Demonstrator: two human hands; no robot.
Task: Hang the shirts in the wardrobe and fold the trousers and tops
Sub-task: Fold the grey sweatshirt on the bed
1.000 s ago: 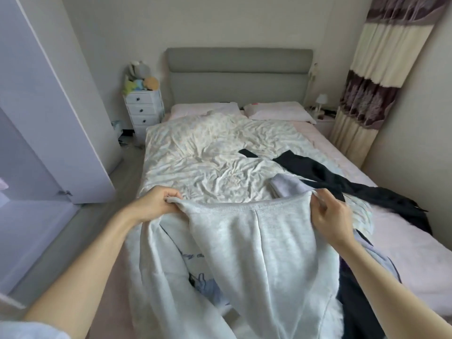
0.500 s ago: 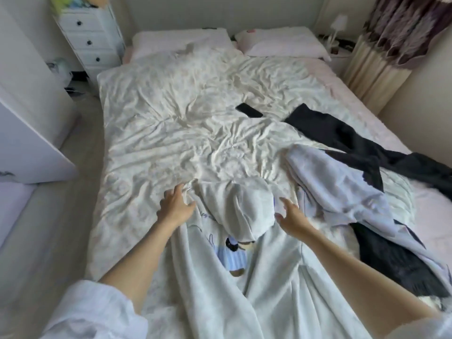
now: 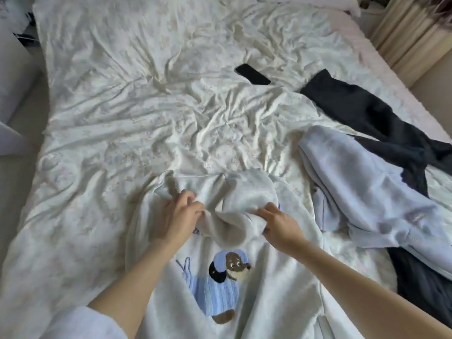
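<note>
Hoodie (image 3: pixel 244 277) now laid face-up on bed (image 3: pixel 122 118) at 6 o'clock, no longer held aloft. Left hand (image 3: pixel 179 214) and right hand (image 3: pixel 278 222) both pinching hood (image 3: pixel 239 204), flattening it. Folding likely next. Pale top (image 3: pixel 367 192), dark trousers (image 3: pixel 367 113) waiting at 3 o'clock.

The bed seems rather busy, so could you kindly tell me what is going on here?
A person is laying a pale hooded sweatshirt with a cartoon print face up on the bed. Both hands work at its hood: the left hand and the right hand each grip the fabric on either side. To the right lie a light blue garment and dark trousers, not yet folded. A black phone rests further up on the bedding.
</note>
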